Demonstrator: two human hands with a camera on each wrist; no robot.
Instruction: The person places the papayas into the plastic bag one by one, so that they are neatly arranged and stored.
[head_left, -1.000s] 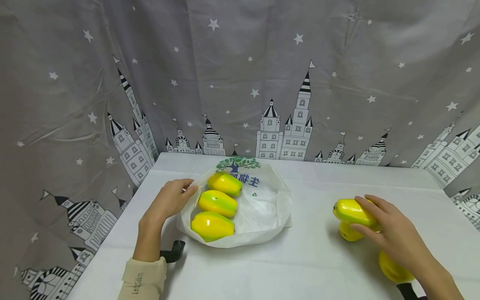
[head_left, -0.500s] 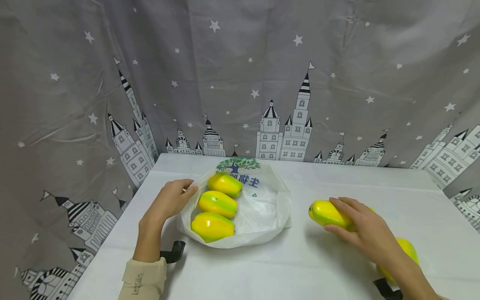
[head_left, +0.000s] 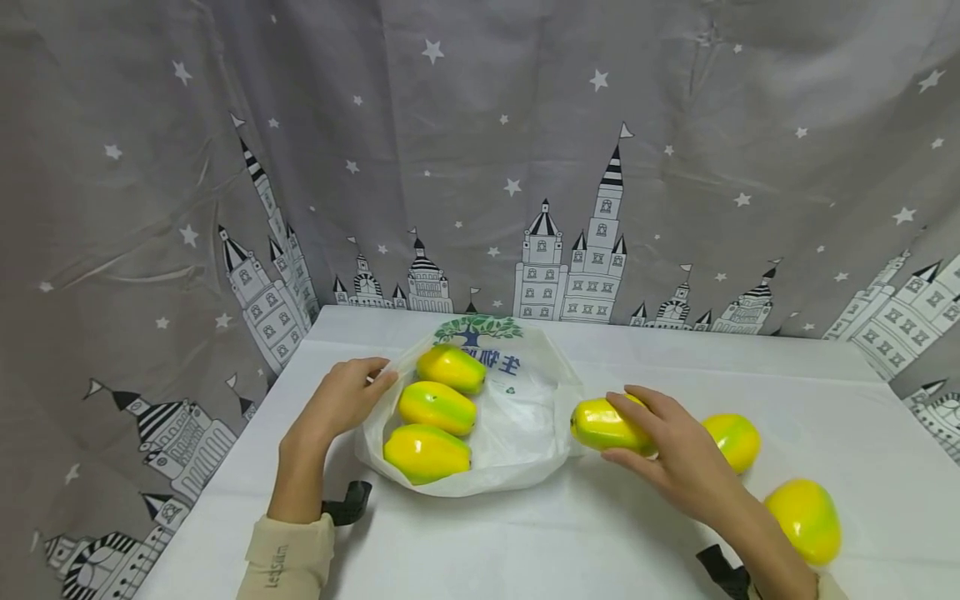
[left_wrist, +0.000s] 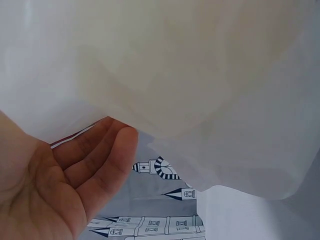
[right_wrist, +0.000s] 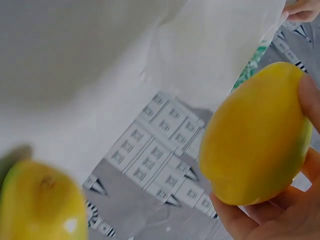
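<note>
A white plastic bag (head_left: 525, 417) lies with its mouth spread, and three yellow-green papayas (head_left: 427, 454) rest in a row along its left side. At the bag's left rim, my left hand (head_left: 341, 400) holds the edge; in the left wrist view, the thin film partly covers its fingers (left_wrist: 107, 175). My right hand (head_left: 675, 446) grips another papaya (head_left: 611, 427) between thumb and fingers, just beside the bag's right rim. That held papaya (right_wrist: 257, 135) shows large in the right wrist view.
Two more papayas lie to the right on the white tablecloth, one farther back (head_left: 733, 442) and one nearer (head_left: 804, 521) beside the right forearm. A grey curtain (head_left: 465, 150) with stars and castles hangs behind the table. Each wrist carries a black mount (head_left: 348, 503).
My right hand has carried its papaya leftward from above another one to the bag's right rim. The two papayas left behind now show clearly. My left hand stays at the rim.
</note>
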